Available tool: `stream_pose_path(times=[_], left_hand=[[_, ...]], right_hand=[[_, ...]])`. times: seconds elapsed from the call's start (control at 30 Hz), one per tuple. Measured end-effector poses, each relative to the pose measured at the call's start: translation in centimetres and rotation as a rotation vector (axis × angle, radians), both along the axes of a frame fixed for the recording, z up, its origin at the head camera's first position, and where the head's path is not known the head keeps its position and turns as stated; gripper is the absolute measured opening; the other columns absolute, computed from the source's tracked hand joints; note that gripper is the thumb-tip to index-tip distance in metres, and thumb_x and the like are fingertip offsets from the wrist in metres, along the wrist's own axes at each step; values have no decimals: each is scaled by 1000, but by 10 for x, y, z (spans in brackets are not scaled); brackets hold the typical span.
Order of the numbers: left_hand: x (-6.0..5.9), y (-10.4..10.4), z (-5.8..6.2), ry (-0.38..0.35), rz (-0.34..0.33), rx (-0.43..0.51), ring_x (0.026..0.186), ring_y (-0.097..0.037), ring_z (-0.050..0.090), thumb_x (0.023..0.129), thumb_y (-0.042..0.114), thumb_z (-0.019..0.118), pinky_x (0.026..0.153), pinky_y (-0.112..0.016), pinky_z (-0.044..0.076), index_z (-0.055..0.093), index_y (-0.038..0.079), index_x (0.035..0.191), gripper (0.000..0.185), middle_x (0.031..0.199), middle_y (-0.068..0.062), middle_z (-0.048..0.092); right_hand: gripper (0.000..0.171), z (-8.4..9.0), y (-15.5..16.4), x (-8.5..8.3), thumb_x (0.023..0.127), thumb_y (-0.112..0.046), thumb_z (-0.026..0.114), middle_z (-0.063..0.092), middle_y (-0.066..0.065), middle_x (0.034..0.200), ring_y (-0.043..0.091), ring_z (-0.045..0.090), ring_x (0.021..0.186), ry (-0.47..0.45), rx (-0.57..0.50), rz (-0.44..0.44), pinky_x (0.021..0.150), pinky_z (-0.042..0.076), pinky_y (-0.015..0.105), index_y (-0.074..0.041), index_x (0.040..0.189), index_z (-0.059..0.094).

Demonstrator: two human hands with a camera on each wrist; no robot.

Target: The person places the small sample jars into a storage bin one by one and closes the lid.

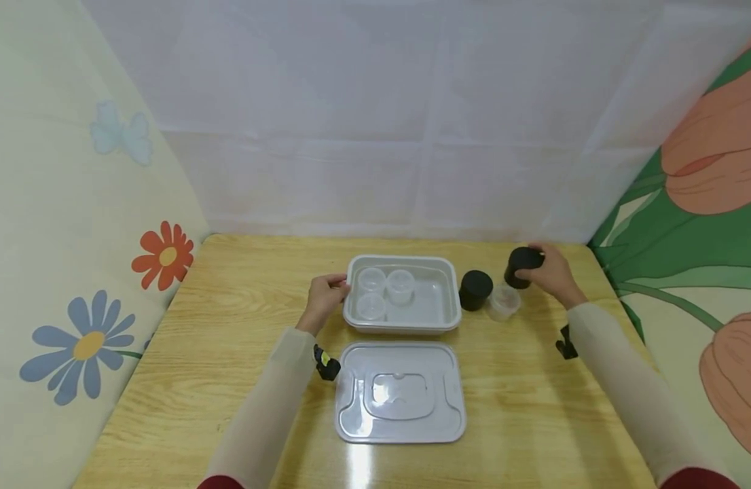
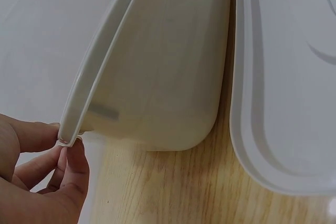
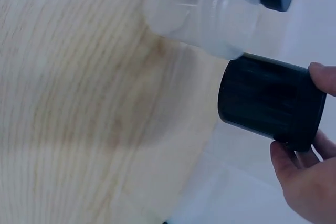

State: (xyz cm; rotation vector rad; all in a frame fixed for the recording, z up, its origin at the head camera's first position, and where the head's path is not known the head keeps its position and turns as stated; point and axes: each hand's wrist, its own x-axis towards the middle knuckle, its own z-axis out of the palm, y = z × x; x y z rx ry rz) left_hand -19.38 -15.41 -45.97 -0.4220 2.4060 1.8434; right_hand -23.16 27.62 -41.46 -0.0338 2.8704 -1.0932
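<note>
- An off-white rectangular plastic box [image 1: 433, 302] with a rounded rim stands uncovered on the yellow wood-grain table [image 1: 241, 333].
- The left hand [image 1: 324, 299] pinches the box's left rim between thumb and fingers.
- Inside the box, three clear round plastic cups [image 1: 401, 288] occupy the left part: two along its left wall, one behind the other, and one just beside them toward the middle.
- In front of the box, the whitish rectangular plastic lid [image 1: 400, 424] lies flat.
- Just beside the box's right wall stands a black cylindrical jar [image 1: 476, 291]; a little farther right of the box is a separate translucent plastic cup [image 1: 504, 303].
- The right hand [image 1: 553, 273], well to the box's right, grips a second black cylindrical jar [image 1: 522, 265] near one end, thumb and fingers on opposite sides; whether this jar touches the table, I cannot tell.
- Behind the box hangs a white cloth [image 1: 314, 102].
</note>
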Motion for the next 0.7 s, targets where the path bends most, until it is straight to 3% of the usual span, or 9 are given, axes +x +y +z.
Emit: stream_pose_path(times=[0.33,0.5,0.7], left_hand=[[1,-1,-3,70,-5,40,79,-14,59,86,-2,61,74,-27,57,65,-8,112,27,91,-14,63],[0,1,1,-1,0,-13,79,-10,56,89,-2,58,72,-20,54,61,-9,119,31,96,-14,62],[0,1,1,-11,-2,-24,79,-11,56,89,-1,58,69,-18,52,61,-8,120,32,97,-13,62]], right_hand=[[72,25,-8,8,85,-15,68,31,35,142,51,34,126,24,-13,29,99,37,63,6,143,31],[71,34,-17,11,85,-16,69,32,33,143,50,33,128,36,6,57,101,36,62,5,143,33],[71,41,-34,15,84,-15,69,31,31,145,49,32,130,30,-15,86,104,34,61,4,143,34]])
